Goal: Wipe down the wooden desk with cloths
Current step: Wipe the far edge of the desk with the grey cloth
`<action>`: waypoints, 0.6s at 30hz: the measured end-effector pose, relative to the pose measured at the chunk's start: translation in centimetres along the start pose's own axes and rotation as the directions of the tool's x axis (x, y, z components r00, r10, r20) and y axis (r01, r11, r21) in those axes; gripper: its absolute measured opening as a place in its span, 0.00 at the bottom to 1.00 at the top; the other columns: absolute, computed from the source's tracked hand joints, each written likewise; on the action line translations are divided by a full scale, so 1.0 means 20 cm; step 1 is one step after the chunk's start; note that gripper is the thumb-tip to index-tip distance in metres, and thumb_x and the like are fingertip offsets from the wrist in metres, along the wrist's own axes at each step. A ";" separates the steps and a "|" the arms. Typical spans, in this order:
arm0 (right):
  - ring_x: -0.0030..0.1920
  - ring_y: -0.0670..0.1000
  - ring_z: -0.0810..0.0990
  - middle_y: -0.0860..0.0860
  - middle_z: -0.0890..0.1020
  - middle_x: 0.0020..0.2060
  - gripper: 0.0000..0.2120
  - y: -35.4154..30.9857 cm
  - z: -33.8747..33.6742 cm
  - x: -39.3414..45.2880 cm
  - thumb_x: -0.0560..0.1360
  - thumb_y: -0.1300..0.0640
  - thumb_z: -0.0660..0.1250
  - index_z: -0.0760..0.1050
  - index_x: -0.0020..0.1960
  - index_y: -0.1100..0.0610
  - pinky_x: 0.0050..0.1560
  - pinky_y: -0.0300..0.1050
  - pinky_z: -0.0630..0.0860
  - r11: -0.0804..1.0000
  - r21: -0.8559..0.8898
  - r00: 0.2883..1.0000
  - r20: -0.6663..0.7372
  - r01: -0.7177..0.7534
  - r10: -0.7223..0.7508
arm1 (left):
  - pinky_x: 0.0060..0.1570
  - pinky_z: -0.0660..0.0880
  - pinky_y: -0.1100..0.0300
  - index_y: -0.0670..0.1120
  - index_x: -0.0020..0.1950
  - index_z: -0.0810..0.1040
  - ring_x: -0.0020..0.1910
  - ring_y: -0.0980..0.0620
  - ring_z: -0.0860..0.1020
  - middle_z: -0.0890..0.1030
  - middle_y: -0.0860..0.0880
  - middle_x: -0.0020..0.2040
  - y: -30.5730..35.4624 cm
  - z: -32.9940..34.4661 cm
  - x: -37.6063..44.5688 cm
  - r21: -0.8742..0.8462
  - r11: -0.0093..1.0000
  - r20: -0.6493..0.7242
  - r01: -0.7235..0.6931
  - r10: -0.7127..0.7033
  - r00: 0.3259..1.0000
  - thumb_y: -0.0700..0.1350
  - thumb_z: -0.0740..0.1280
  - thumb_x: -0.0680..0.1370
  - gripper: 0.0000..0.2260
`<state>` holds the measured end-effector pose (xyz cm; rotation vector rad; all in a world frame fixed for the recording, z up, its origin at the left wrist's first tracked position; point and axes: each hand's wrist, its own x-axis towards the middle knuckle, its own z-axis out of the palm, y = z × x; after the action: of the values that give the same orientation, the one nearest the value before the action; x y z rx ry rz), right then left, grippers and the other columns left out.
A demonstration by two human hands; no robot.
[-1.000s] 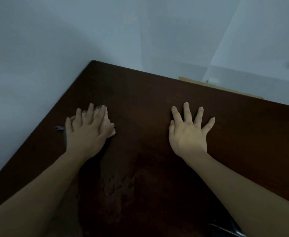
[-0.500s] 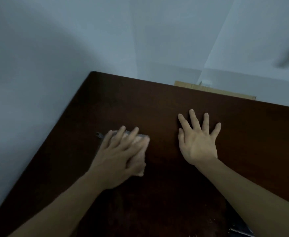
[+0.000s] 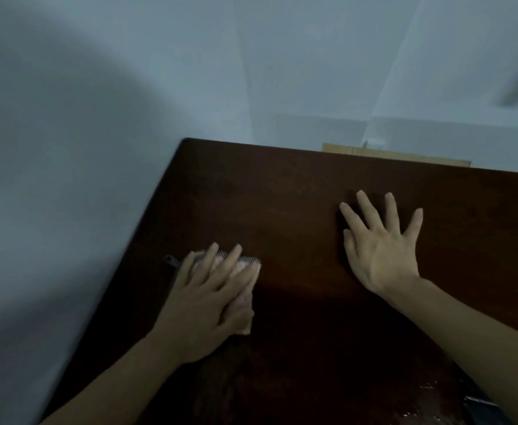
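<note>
Head view shows the left hand [image 3: 208, 305] lying flat on a pale cloth [image 3: 245, 271], fingers straight and close together, pressing it against the dark wooden worktop [image 3: 282, 204]. The fingertips point toward about one o'clock, and the cloth peeks out beyond them and along the thumb side; a darker patterned edge of it trails out toward ten o'clock, near the worktop's left edge. The right hand [image 3: 380, 240] rests palm down on bare wood, fingers spread wide and straight, holding nothing; it reads as a brace. It sits at about two o'clock from the left hand, well apart from the cloth.

So the cloth is wholly under the left hand, which is the only one placed to drive it. The cloth's long axis runs roughly along the left hand, from seven toward one o'clock. Most unwiped wood appears to lie at twelve to two o'clock from the cloth, toward the far edge and the gap between the hands. Faint smears and specks show on the near wood at five o'clock, beside a dark object [image 3: 481, 409] I cannot identify.
</note>
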<state>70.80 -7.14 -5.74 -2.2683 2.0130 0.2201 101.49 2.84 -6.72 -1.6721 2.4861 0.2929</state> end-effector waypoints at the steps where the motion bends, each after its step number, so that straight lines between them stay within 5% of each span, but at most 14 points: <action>1: 0.81 0.63 0.40 0.49 0.47 0.83 0.28 -0.03 0.00 -0.02 0.83 0.42 0.42 0.48 0.82 0.43 0.74 0.75 0.41 0.999 0.049 1.000 0.006 0.009 -0.010 | 0.75 0.49 0.40 0.60 0.83 0.52 0.82 0.42 0.50 0.54 0.51 0.83 -0.01 0.00 -0.03 0.007 0.999 0.010 -0.042 0.042 0.999 0.67 0.43 0.83 0.29; 3: 0.81 0.61 0.39 0.48 0.47 0.83 0.27 -0.10 0.02 -0.05 0.83 0.41 0.42 0.47 0.82 0.41 0.75 0.72 0.38 0.989 0.147 0.998 0.047 0.033 -0.040 | 0.76 0.49 0.43 0.62 0.82 0.52 0.82 0.43 0.51 0.55 0.52 0.83 -0.11 0.00 -0.02 0.029 0.996 -0.003 -0.089 0.090 0.996 0.68 0.44 0.83 0.28; 6: 0.81 0.60 0.38 0.48 0.45 0.83 0.27 -0.15 0.05 -0.06 0.83 0.40 0.42 0.48 0.82 0.40 0.76 0.71 0.37 0.985 0.160 0.995 0.062 0.062 -0.073 | 0.75 0.48 0.47 0.67 0.81 0.46 0.81 0.42 0.54 0.54 0.53 0.82 -0.34 -0.02 0.09 0.045 0.999 -0.019 0.019 -0.018 1.000 0.71 0.41 0.80 0.29; 12: 0.81 0.61 0.41 0.48 0.49 0.82 0.31 -0.16 0.06 -0.06 0.79 0.38 0.35 0.53 0.81 0.40 0.75 0.71 0.38 0.986 0.155 0.998 0.016 0.065 -0.068 | 0.76 0.36 0.47 0.70 0.78 0.40 0.82 0.48 0.41 0.41 0.59 0.82 -0.56 -0.07 0.26 -0.018 0.975 -0.006 0.222 -0.222 0.975 0.73 0.39 0.74 0.32; 16: 0.81 0.61 0.42 0.49 0.50 0.82 0.33 -0.17 0.06 -0.07 0.77 0.37 0.34 0.53 0.81 0.40 0.75 0.72 0.40 0.987 0.152 0.998 0.020 0.056 -0.060 | 0.76 0.50 0.39 0.64 0.82 0.50 0.81 0.39 0.54 0.54 0.51 0.83 -0.41 -0.05 0.08 -0.003 0.994 -0.041 0.113 -0.113 0.993 0.68 0.47 0.80 0.30; 18: 0.81 0.61 0.42 0.48 0.50 0.82 0.33 -0.17 0.07 -0.07 0.78 0.36 0.34 0.53 0.81 0.40 0.75 0.72 0.40 0.987 0.155 0.998 0.024 0.051 -0.055 | 0.76 0.50 0.39 0.62 0.82 0.51 0.82 0.40 0.52 0.55 0.51 0.83 -0.33 -0.01 -0.05 0.004 1.000 -0.024 0.026 -0.026 0.999 0.67 0.48 0.82 0.29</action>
<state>73.91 -5.15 -6.85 -2.2078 1.8833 0.0876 107.95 1.36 -6.92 -1.7148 2.4784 0.2652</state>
